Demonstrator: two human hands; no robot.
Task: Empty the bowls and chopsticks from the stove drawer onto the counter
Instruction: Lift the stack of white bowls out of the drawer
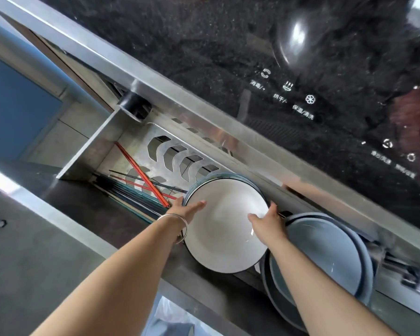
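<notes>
Head camera, looking down into an open stove drawer (pixel 136 132): 2 bare hands take hold of a white bowl (pixel 226 229) with a dark rim, 1 on each side. The left hand (pixel 183 210), a silver bangle (pixel 180 225) on its wrist, lies against the bowl's left rim, its thumb laid fairly straight over the inside and its other fingers dropping out of sight beyond the rim. The right hand (pixel 267 223) clasps the right rim, thumb inside, fingers curled over the outer edge. The bowl sits on top of another dark-rimmed bowl, whose edge shows just beyond the fingertips. Immediately right of the right hand, a stack of blue-grey bowls (pixel 325 253) leans in the drawer, touching or nearly touching the white bowl. Just left of the left hand lies a loose heap of chopsticks (pixel 141 187), dark ones with several red ones crossed over them, on the drawer's perforated metal floor. Beyond both hands runs the stove's black glass front panel (pixel 289 93), marked with white control symbols.
</notes>
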